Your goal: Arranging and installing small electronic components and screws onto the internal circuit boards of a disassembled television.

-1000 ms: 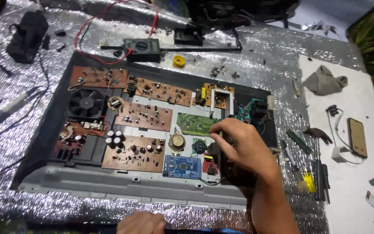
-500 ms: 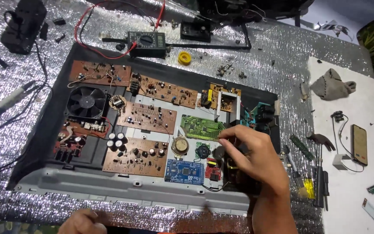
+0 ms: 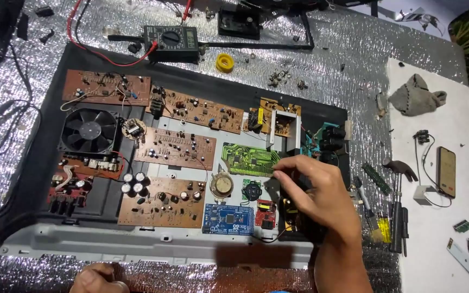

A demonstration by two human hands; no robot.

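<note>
Just beside the green circuit board [image 3: 251, 159], right hand [image 3: 321, 198] fingers [image 3: 286, 174] narrowly pinched, contents unclear.

free: foil mat [image 3: 327, 59] | blocked: crowded chassis [image 3: 137, 247], tools [image 3: 397, 217]

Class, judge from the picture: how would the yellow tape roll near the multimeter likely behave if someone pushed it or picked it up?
The tape roll lies flat on the foil, so a push would probably slide it, not roll it. It looks small and ring-shaped, so likely light and easy to pinch.
</note>
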